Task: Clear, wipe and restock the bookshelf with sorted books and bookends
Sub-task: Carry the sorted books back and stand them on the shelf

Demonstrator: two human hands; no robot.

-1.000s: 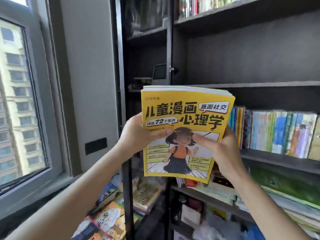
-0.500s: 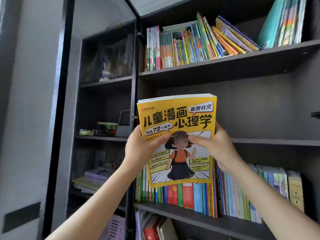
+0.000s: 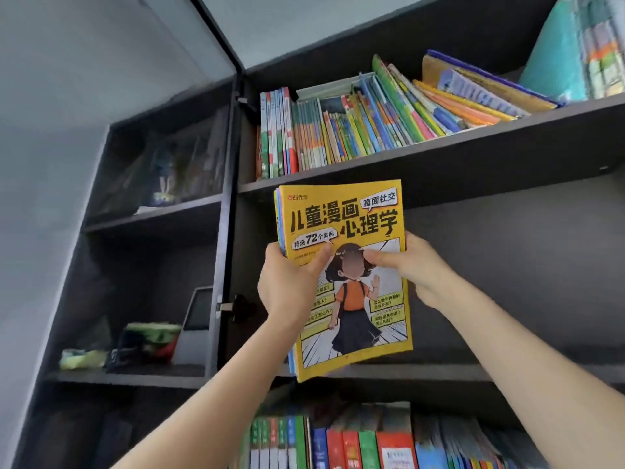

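Gripping the stack of books [image 3: 348, 275] from both sides: left hand [image 3: 291, 286] wraps the left edge with its thumb across the yellow cover, and right hand [image 3: 419, 269] clamps the right edge, thumb also on the cover. Stack is upright, cover facing the camera, with thinner books behind the yellow one and their edges peeking out by the left hand. Can't confirm it rests on anything.

Directly behind the hands is a bare compartment of the bookshelf [image 3: 507, 170]. Its shelf board [image 3: 439, 372] runs just under the stack's bottom edge. Above the hands is a row of leaning books [image 3: 355, 130]; below the wrists, a packed lower row [image 3: 338, 441].

Risks:
- Loose thin paperbacks held by side pinch only, so the back ones could slide out when the grip shifts for set-down.
- Bottom corner may catch the shelf board's front edge if it goes in low.
- No bookend in sight, so once let go they'd likely flop.

Versus half a second ago:
- Stack is higher. It covered the lower row; now it fronts the bare compartment.
- Grip is unchanged.
- View is tilted up.
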